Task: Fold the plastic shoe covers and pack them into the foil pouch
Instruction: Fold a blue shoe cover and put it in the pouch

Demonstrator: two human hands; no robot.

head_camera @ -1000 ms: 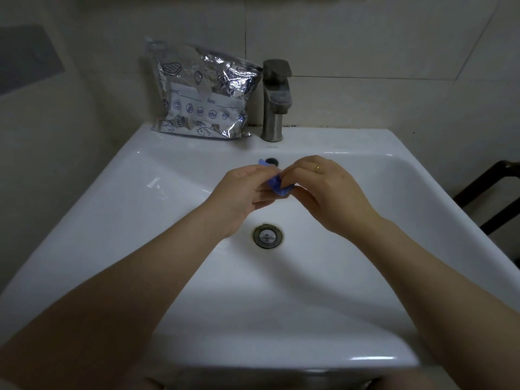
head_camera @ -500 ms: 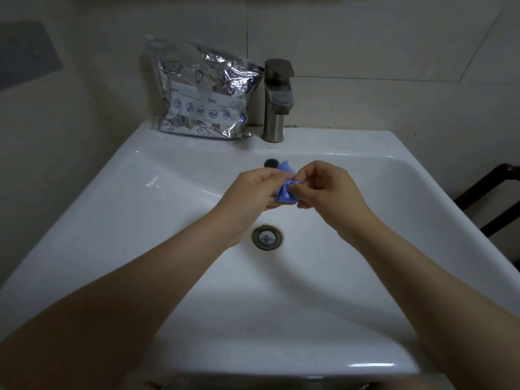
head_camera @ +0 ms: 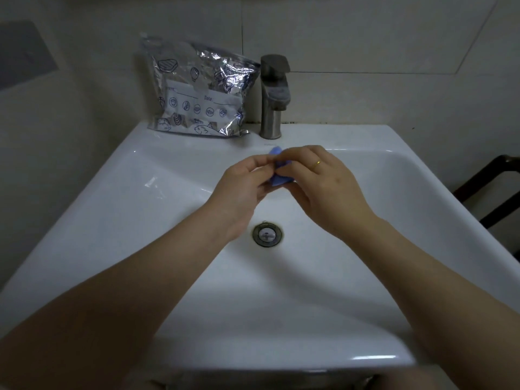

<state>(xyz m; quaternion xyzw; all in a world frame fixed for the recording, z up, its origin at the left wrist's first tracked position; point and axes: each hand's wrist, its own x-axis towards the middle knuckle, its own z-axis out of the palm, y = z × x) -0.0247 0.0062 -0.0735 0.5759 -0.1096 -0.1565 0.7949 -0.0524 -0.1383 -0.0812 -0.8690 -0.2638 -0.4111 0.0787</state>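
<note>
Head view: your left hand point(head_camera: 243, 190) and right hand point(head_camera: 323, 187) meet above the sink point(head_camera: 168, 209), fingers point(head_camera: 292, 159) of both pinched on a small blue shoe cover point(head_camera: 278, 180) between them. Beyond your fingertips, the foil pouch point(head_camera: 199, 91) stands beside the faucet point(head_camera: 274, 94).

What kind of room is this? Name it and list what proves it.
Most likely a bathroom or washroom. A white ceramic sink with a metal drain fills the view, a steel single-lever faucet stands at its back edge, and the wall behind is tiled.
</note>
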